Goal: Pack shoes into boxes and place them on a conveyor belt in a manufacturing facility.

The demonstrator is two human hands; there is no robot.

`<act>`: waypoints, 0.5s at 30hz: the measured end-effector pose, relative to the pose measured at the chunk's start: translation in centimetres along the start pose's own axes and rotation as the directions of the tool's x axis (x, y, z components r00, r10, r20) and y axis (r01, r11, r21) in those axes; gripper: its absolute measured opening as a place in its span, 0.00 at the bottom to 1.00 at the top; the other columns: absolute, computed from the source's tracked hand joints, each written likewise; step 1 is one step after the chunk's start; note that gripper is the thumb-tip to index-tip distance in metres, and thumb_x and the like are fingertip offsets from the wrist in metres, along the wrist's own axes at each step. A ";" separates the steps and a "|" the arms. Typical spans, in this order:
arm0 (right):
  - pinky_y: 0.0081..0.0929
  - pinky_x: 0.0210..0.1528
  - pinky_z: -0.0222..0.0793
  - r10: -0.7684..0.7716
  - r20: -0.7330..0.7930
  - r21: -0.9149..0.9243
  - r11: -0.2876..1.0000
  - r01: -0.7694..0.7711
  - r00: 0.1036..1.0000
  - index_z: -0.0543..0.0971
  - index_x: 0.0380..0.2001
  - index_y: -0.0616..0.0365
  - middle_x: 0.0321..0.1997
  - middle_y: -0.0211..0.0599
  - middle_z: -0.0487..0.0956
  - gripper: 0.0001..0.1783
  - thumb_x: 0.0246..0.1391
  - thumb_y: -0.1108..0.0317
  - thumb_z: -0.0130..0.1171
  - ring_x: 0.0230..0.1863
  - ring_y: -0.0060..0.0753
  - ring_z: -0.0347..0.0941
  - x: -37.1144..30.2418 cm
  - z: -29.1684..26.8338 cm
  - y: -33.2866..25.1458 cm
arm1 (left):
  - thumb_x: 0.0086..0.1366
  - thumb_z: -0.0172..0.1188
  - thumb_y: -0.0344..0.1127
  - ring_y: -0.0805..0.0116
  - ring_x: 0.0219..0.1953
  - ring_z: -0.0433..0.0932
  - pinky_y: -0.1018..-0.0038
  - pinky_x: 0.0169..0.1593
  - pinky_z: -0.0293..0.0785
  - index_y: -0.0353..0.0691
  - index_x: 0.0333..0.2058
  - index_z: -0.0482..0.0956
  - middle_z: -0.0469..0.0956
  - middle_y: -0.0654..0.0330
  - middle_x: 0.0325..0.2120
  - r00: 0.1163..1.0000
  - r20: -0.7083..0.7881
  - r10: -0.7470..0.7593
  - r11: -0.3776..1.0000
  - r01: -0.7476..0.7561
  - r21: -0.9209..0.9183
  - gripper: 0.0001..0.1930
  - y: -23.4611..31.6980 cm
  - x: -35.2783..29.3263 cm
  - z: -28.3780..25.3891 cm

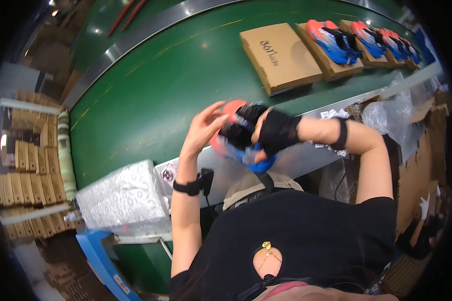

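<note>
A closed brown cardboard box (286, 62) lies upper right. At centre, half-open left hand (204, 127) touches blurred coral-blue shoes (236, 135); black-wrapped right hand (275, 133), partly hidden, grips them.

Smooth green work surface (155, 85) with a light gloss, edged in metal beside matt cardboard.
The near metal edge (299, 163) has a dull grey sheen. Far right, the closed box (281, 57) is smooth, matt brown card; right of it, a clear plastic bag (389, 113) is crumpled and shiny. At near left, a patterned silvery bundle (123, 195) looks glossy and creased, like wrapped film; the blue frame (104, 261) resembles smooth plastic. The black hand wrap (280, 131) and shirt (306, 226) are matt cloth.
</note>
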State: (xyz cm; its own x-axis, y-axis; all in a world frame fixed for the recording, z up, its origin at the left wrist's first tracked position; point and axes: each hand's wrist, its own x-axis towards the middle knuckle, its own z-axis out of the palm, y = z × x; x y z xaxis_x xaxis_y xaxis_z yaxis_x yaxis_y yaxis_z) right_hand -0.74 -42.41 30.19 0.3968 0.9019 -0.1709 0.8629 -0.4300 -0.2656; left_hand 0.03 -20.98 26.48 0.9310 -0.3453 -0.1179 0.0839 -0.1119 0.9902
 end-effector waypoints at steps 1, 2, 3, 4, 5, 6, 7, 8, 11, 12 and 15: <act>0.35 0.26 0.65 -0.101 -0.114 0.064 0.992 0.109 0.988 0.75 0.12 0.55 0.13 0.39 0.71 0.22 0.30 0.46 0.60 0.22 0.42 0.70 0.5 4.0 0.7 | 0.56 0.56 0.39 0.72 0.40 0.70 0.77 0.42 0.68 0.36 0.45 0.70 0.72 0.58 0.39 0.999 -0.040 0.000 0.999 0.002 0.044 0.20 -1.2 -0.1 -0.1; 0.35 0.25 0.65 -0.220 -0.161 0.068 0.970 0.233 0.962 0.74 0.11 0.55 0.13 0.38 0.70 0.20 0.29 0.48 0.61 0.20 0.43 0.69 1.3 6.5 0.9 | 0.55 0.56 0.41 0.65 0.41 0.71 0.74 0.44 0.67 0.36 0.45 0.70 0.70 0.53 0.42 0.995 -0.070 0.076 0.969 -0.057 0.241 0.20 -4.3 0.2 -0.9; 0.35 0.26 0.65 -0.310 -0.217 0.061 0.942 0.330 0.926 0.73 0.13 0.56 0.15 0.38 0.71 0.21 0.29 0.48 0.61 0.22 0.42 0.69 1.9 9.1 1.1 | 0.55 0.56 0.42 0.59 0.43 0.71 0.70 0.45 0.67 0.36 0.45 0.70 0.69 0.49 0.45 0.984 -0.069 0.165 0.899 -0.121 0.421 0.21 -7.9 0.9 -1.0; 0.37 0.30 0.64 -0.319 -0.194 0.106 0.933 0.343 0.928 0.74 0.14 0.52 0.18 0.36 0.72 0.18 0.29 0.49 0.60 0.26 0.42 0.70 2.9 11.1 1.1 | 0.55 0.55 0.45 0.55 0.43 0.71 0.69 0.46 0.66 0.37 0.45 0.70 0.69 0.48 0.44 0.979 -0.074 0.188 0.829 -0.118 0.547 0.22 -10.6 0.7 -0.6; 0.36 0.31 0.64 -0.299 -0.264 0.130 0.931 0.341 0.917 0.74 0.15 0.53 0.20 0.37 0.73 0.18 0.30 0.49 0.60 0.27 0.42 0.70 3.6 12.9 1.0 | 0.55 0.54 0.47 0.52 0.44 0.70 0.67 0.48 0.65 0.37 0.45 0.71 0.69 0.47 0.44 0.973 -0.075 0.218 0.742 -0.116 0.661 0.23 -12.3 0.6 0.0; 0.35 0.32 0.65 -0.287 -0.186 0.275 0.903 0.330 0.940 0.75 0.17 0.54 0.24 0.38 0.74 0.17 0.32 0.50 0.58 0.29 0.44 0.71 3.9 13.3 1.7 | 0.55 0.54 0.49 0.53 0.43 0.71 0.67 0.47 0.65 0.37 0.43 0.72 0.71 0.46 0.42 0.999 -0.009 0.051 0.812 -0.036 0.582 0.23 -12.8 0.9 1.3; 0.34 0.34 0.65 -0.139 0.118 0.473 0.878 0.068 0.983 0.76 0.22 0.54 0.28 0.40 0.76 0.17 0.35 0.51 0.55 0.31 0.44 0.71 4.8 10.0 1.4 | 0.54 0.53 0.50 0.53 0.42 0.71 0.68 0.45 0.66 0.37 0.41 0.73 0.72 0.45 0.39 0.991 0.063 -0.121 0.854 0.072 0.515 0.23 -13.2 0.5 2.1; 0.34 0.34 0.66 -0.079 0.071 0.369 0.928 0.048 0.994 0.76 0.26 0.55 0.32 0.42 0.76 0.19 0.38 0.51 0.52 0.33 0.43 0.72 6.6 12.9 4.6 | 0.55 0.53 0.49 0.57 0.39 0.73 0.70 0.43 0.67 0.36 0.39 0.74 0.74 0.46 0.34 0.976 0.097 -0.197 0.794 0.101 0.599 0.21 -13.1 0.4 3.4; 0.46 0.45 0.57 0.620 -0.230 0.369 0.769 -0.522 0.750 0.76 0.31 0.52 0.39 0.43 0.73 0.20 0.39 0.50 0.52 0.45 0.41 0.65 6.7 10.0 11.0 | 0.55 0.53 0.48 0.63 0.34 0.76 0.73 0.38 0.70 0.35 0.36 0.76 0.76 0.49 0.26 0.957 0.188 -0.220 0.728 0.033 0.685 0.20 -11.8 0.5 5.2; 0.58 0.49 0.48 0.730 -0.221 0.239 0.683 -0.690 0.646 0.74 0.36 0.51 0.52 0.45 0.64 0.21 0.41 0.49 0.50 0.56 0.45 0.54 7.5 10.3 12.3 | 0.55 0.54 0.49 0.63 0.34 0.76 0.73 0.38 0.70 0.35 0.35 0.76 0.77 0.49 0.27 0.957 0.167 -0.236 0.751 0.071 0.656 0.20 -12.5 0.4 4.6; 0.69 0.51 0.39 0.755 -0.595 0.214 0.481 -0.850 0.277 0.66 0.50 0.55 0.63 0.40 0.48 0.25 0.48 0.58 0.44 0.63 0.55 0.36 6.5 19.9 20.2 | 0.54 0.53 0.50 0.59 0.33 0.76 0.72 0.38 0.70 0.35 0.35 0.76 0.76 0.48 0.28 0.948 0.207 -0.244 0.787 0.069 0.613 0.21 -10.7 2.1 7.1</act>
State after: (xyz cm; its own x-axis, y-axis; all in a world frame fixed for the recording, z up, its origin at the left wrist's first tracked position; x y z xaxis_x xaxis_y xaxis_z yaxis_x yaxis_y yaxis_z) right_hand 13.04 -46.07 4.82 0.9473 -0.0492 0.3164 0.0111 -0.9825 -0.1858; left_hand -1.39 -27.14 15.09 0.7884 -0.4925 -0.3687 -0.0874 -0.6829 0.7252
